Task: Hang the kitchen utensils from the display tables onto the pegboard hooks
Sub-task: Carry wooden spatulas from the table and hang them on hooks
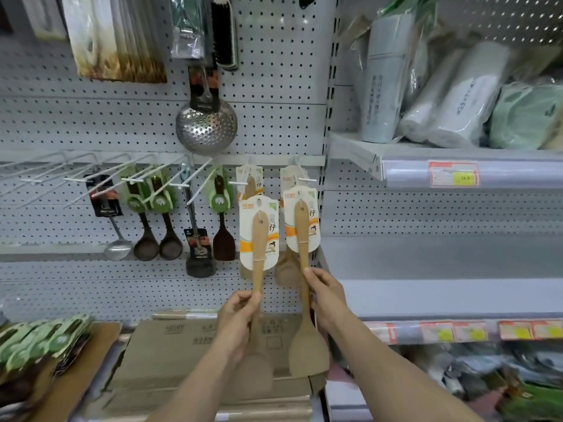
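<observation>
My left grip point(240, 318) is closed round the lower handle of a pale wooden spatula on a white-and-orange backing card point(259, 239), blade down and card hole up; my right grip point(327, 300) pinches the handle of a second wooden spatula point(303, 239) with the same card, its broad blade hanging below my fingers; the two stand upright side by side, near but apart, in front of the grey perforated pegboard point(274, 86). Just above each card juts a white wire hook, the left hook point(243, 183) and the right hook point(304, 179), each carrying a matching carded spatula; further left hang dark wooden ladles and a steel skimmer; below my arms a flattened brown cardboard box point(170, 345) lies on the surface, with a stack of green-carded utensils point(45, 339) beside it.

I judge this the hanging step, both pieces lifted and neither threaded; next each card hole must rise level with its hook tip, then slide back along the wire; doing one at a time looks safer, since the holes are small and the cards may flex.
</observation>
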Action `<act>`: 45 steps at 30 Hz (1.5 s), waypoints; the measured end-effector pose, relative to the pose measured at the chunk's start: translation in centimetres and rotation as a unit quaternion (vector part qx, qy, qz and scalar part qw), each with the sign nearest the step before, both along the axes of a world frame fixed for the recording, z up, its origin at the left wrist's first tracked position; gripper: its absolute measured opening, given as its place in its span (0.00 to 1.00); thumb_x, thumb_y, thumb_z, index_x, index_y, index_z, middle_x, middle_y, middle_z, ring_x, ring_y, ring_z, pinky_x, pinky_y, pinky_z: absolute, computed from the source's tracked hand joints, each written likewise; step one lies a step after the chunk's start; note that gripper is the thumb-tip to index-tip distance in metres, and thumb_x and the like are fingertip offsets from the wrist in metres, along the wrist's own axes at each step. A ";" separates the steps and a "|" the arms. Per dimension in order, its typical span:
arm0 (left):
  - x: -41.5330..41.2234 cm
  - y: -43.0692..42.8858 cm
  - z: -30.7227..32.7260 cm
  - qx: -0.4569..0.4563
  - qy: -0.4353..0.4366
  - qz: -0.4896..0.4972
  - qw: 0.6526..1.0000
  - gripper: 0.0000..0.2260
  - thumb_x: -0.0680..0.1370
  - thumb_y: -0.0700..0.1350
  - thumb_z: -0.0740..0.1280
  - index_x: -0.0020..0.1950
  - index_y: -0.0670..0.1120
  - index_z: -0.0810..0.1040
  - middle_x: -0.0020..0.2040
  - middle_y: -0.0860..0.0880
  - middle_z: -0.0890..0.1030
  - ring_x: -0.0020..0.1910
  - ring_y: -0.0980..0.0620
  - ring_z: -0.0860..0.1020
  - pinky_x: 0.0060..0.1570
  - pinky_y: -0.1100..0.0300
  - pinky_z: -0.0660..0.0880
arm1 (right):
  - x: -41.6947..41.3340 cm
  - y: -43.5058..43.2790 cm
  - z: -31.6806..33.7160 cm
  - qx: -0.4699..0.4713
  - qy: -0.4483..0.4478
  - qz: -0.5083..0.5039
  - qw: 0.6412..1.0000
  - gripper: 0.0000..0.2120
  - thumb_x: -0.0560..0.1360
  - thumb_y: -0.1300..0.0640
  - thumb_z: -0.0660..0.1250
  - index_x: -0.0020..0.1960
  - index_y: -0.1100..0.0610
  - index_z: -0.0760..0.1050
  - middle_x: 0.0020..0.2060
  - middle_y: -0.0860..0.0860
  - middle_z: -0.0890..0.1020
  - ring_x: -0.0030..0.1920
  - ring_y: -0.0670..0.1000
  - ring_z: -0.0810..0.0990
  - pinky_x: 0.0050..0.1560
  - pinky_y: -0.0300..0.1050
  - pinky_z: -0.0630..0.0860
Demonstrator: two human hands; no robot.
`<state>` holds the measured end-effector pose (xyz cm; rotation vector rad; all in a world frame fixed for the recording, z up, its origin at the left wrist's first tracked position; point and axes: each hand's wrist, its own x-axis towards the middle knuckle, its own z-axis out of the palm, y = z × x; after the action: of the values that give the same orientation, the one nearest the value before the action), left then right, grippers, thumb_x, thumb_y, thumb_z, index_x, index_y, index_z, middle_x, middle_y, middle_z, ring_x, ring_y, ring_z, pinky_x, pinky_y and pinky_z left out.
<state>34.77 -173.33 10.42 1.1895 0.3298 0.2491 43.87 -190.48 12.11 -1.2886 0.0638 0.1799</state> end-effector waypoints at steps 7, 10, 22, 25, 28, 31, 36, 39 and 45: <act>1.6 1.2 -0.2 0.018 0.001 -0.012 1.000 0.03 0.73 0.47 0.73 0.39 0.50 0.84 0.33 0.54 0.78 0.44 0.46 0.74 0.60 0.43 0.74 | 3.9 1.4 1.6 -0.010 0.035 -0.018 0.999 0.08 0.77 0.58 0.72 0.54 0.61 0.82 0.52 0.60 0.86 0.57 0.63 0.83 0.62 0.62 0.79; 2.2 1.6 -0.5 0.027 -0.001 -0.010 1.000 0.04 0.71 0.49 0.73 0.40 0.49 0.84 0.34 0.51 0.78 0.44 0.46 0.74 0.58 0.44 0.73 | 5.5 2.2 2.7 -0.017 0.040 -0.026 0.999 0.09 0.78 0.59 0.72 0.56 0.62 0.82 0.51 0.60 0.86 0.49 0.57 0.84 0.55 0.52 0.82; 2.3 0.7 -0.5 0.048 -0.001 -0.021 0.999 0.04 0.70 0.48 0.74 0.39 0.48 0.83 0.34 0.50 0.78 0.41 0.48 0.73 0.49 0.51 0.70 | 7.0 3.2 6.0 -0.064 0.032 -0.065 0.995 0.03 0.78 0.55 0.72 0.50 0.54 0.80 0.43 0.49 0.83 0.40 0.46 0.80 0.31 0.34 0.74; 2.0 -0.3 -0.3 0.055 0.006 -0.025 0.998 0.05 0.71 0.48 0.74 0.40 0.48 0.83 0.35 0.49 0.76 0.41 0.48 0.72 0.49 0.51 0.69 | 6.4 3.0 7.6 -0.007 -0.026 -0.073 0.997 0.07 0.76 0.50 0.74 0.50 0.53 0.83 0.48 0.48 0.86 0.52 0.49 0.83 0.51 0.41 0.79; 1.8 -1.5 -0.2 0.062 0.012 -0.031 0.998 0.03 0.75 0.44 0.72 0.42 0.46 0.82 0.34 0.50 0.75 0.39 0.49 0.71 0.43 0.55 0.67 | 4.8 2.5 9.6 0.088 -0.075 -0.022 0.993 0.13 0.75 0.47 0.73 0.51 0.57 0.84 0.46 0.53 0.87 0.46 0.49 0.85 0.49 0.44 0.80; 1.7 -2.8 0.0 0.059 0.016 -0.039 0.997 0.03 0.77 0.43 0.71 0.46 0.43 0.81 0.33 0.50 0.75 0.37 0.51 0.72 0.40 0.59 0.69 | 3.7 1.8 10.8 0.084 -0.126 0.005 0.988 0.08 0.73 0.51 0.75 0.44 0.57 0.83 0.43 0.56 0.86 0.43 0.52 0.82 0.48 0.44 0.79; 1.8 -5.2 0.2 0.041 0.016 -0.040 0.998 0.06 0.77 0.40 0.70 0.50 0.37 0.80 0.35 0.49 0.76 0.38 0.50 0.74 0.42 0.57 0.72 | 3.1 0.3 11.7 0.049 -0.137 -0.021 0.989 0.04 0.73 0.59 0.76 0.42 0.58 0.82 0.43 0.58 0.84 0.43 0.55 0.78 0.50 0.51 0.77; 2.0 -6.1 0.4 0.035 0.017 -0.044 0.998 0.05 0.77 0.41 0.71 0.48 0.39 0.81 0.36 0.47 0.77 0.40 0.47 0.75 0.47 0.52 0.73 | 3.0 -0.4 12.3 0.020 -0.142 -0.028 0.989 0.05 0.73 0.58 0.76 0.41 0.58 0.82 0.42 0.56 0.85 0.43 0.53 0.80 0.53 0.51 0.79; 3.1 -6.4 0.7 0.036 0.022 -0.035 0.999 0.05 0.77 0.42 0.72 0.49 0.41 0.82 0.35 0.50 0.79 0.40 0.48 0.75 0.43 0.53 0.72 | 3.8 -0.5 13.2 -0.019 -0.145 -0.029 0.989 0.05 0.74 0.57 0.76 0.43 0.57 0.83 0.39 0.50 0.85 0.40 0.48 0.81 0.47 0.43 0.77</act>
<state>37.88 -179.76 11.16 1.2758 0.3187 0.1751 47.70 -191.01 25.31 -1.3381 -0.1445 -0.0594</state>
